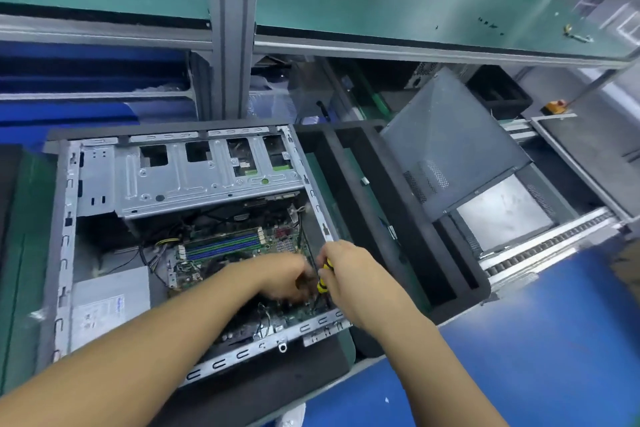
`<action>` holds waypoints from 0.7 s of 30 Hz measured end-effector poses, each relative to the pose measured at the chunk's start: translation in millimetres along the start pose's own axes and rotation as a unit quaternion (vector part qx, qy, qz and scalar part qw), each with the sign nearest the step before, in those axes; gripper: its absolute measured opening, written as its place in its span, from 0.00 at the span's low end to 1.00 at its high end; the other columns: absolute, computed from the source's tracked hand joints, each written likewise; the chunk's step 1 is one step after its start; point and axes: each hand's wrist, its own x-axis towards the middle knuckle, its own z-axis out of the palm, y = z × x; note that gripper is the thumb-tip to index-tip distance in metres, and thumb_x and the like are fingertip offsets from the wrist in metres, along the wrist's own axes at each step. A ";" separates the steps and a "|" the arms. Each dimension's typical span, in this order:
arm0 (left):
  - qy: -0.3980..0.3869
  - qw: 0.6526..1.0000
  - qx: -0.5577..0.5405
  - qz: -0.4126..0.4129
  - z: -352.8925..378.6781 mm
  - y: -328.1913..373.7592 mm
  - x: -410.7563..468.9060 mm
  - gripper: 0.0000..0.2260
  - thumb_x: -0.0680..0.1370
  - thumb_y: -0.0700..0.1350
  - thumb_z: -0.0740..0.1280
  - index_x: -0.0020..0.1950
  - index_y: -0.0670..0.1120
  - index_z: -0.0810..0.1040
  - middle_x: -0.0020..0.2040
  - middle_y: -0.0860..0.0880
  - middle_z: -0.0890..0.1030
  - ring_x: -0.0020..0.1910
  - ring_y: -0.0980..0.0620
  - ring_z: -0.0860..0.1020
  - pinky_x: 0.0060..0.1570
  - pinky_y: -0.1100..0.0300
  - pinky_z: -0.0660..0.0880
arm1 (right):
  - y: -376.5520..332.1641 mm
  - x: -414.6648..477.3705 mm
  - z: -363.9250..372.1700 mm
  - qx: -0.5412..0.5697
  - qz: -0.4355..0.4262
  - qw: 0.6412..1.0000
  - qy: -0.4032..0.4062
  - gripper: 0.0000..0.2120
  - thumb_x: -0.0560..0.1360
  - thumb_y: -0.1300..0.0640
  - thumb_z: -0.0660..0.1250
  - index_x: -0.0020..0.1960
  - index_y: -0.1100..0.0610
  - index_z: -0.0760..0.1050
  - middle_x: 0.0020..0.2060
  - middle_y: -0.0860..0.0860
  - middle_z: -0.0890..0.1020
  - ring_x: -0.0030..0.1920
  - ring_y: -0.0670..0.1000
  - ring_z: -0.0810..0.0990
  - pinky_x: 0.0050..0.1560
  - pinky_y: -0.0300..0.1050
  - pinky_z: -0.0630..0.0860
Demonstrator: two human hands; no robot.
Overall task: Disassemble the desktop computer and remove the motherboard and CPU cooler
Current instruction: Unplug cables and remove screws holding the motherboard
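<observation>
- Head view: the desktop case point(65, 218) lies on its side, open upward, so the motherboard point(242, 246) sits flat and within reach.
- The right hand point(349, 274) is clamped round a yellow-and-black screwdriver point(323, 276) pointing down at the board, probably at a mounting screw.
- The left hand point(284, 276) is blurred beside the tip, perhaps steadying it. I cannot tell its grip.
- No CPU cooler is visible.

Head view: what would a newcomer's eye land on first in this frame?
First, the two hands meeting low inside the open computer case at centre. The right hand grips a yellow-and-black screwdriver, and the blurred left hand reaches down beside it over the green motherboard. Next come the grey metal panel lying tilted to the right of the case, and the silver drive cage across the case's far side.
</observation>
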 end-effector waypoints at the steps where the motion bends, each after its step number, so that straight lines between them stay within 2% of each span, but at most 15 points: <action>1: 0.005 1.000 0.010 0.013 4.7 -1.5 2.7 0.11 0.77 0.40 0.68 0.58 0.46 0.81 0.49 0.49 0.83 0.45 0.50 0.78 0.45 0.61 0.72 | 0.1 0.2 3.8 -0.019 0.007 1.000 -0.011 0.06 0.82 0.61 0.59 0.57 0.56 0.72 0.54 0.51 0.74 0.52 0.55 0.75 0.50 0.50 0.74; 2: 0.013 0.999 0.022 0.026 9.1 -3.6 5.3 0.09 0.77 0.39 0.68 0.56 0.44 0.82 0.49 0.47 0.83 0.46 0.47 0.78 0.47 0.58 0.73 | 0.4 0.5 7.4 -0.033 0.012 0.999 -0.020 0.07 0.82 0.62 0.59 0.57 0.56 0.72 0.54 0.52 0.74 0.52 0.56 0.76 0.51 0.51 0.74; 5: 0.042 0.997 0.049 0.041 17.9 -8.9 11.9 0.04 0.75 0.39 0.67 0.46 0.46 0.81 0.39 0.49 0.77 0.41 0.47 0.73 0.47 0.51 0.76 | -0.3 1.9 13.0 -0.067 0.036 0.997 -0.023 0.07 0.81 0.62 0.59 0.56 0.56 0.74 0.53 0.53 0.75 0.50 0.57 0.77 0.48 0.51 0.76; 7: 0.056 0.997 0.047 0.035 21.4 -9.0 15.6 0.04 0.75 0.41 0.68 0.46 0.48 0.81 0.38 0.48 0.78 0.40 0.46 0.75 0.43 0.52 0.76 | -2.1 4.2 14.9 -0.081 0.045 0.995 -0.024 0.07 0.81 0.60 0.60 0.56 0.55 0.75 0.52 0.53 0.76 0.49 0.57 0.77 0.46 0.51 0.76; 9: 0.069 0.996 0.047 0.035 23.8 -8.1 19.1 0.02 0.75 0.43 0.70 0.46 0.46 0.81 0.35 0.48 0.77 0.38 0.45 0.75 0.34 0.57 0.69 | -4.2 6.7 16.0 -0.083 0.049 0.995 -0.037 0.08 0.81 0.58 0.60 0.56 0.55 0.76 0.52 0.53 0.76 0.48 0.57 0.78 0.45 0.50 0.76; 11: 0.067 0.996 0.043 0.035 25.0 -9.6 21.7 0.05 0.74 0.46 0.72 0.47 0.47 0.81 0.38 0.47 0.79 0.39 0.45 0.77 0.33 0.59 0.67 | -4.9 8.6 17.6 -0.083 0.056 0.994 -0.048 0.08 0.81 0.58 0.61 0.56 0.54 0.78 0.52 0.53 0.77 0.49 0.56 0.78 0.44 0.48 0.75; 14: 0.055 0.997 0.045 0.031 28.7 -15.0 24.5 0.08 0.72 0.50 0.74 0.47 0.49 0.80 0.44 0.47 0.80 0.42 0.45 0.79 0.36 0.57 0.73 | -5.4 8.5 22.4 -0.085 0.062 0.993 -0.047 0.08 0.81 0.60 0.61 0.56 0.54 0.78 0.52 0.52 0.77 0.50 0.55 0.78 0.44 0.48 0.75; 19: 0.074 0.995 0.055 0.023 33.4 -14.7 26.3 0.07 0.73 0.50 0.72 0.45 0.50 0.78 0.43 0.48 0.78 0.41 0.44 0.78 0.36 0.54 0.76 | -5.3 7.7 26.3 -0.082 0.070 0.994 -0.031 0.08 0.81 0.61 0.60 0.55 0.54 0.78 0.52 0.52 0.77 0.50 0.54 0.78 0.48 0.51 0.77; 21: 0.079 0.995 0.062 0.021 34.5 -14.0 26.0 0.07 0.73 0.52 0.72 0.44 0.52 0.77 0.41 0.50 0.75 0.41 0.44 0.78 0.35 0.55 0.73 | -5.6 7.5 26.2 -0.080 0.070 0.994 -0.030 0.08 0.82 0.60 0.60 0.55 0.54 0.78 0.51 0.52 0.77 0.49 0.54 0.78 0.47 0.51 0.77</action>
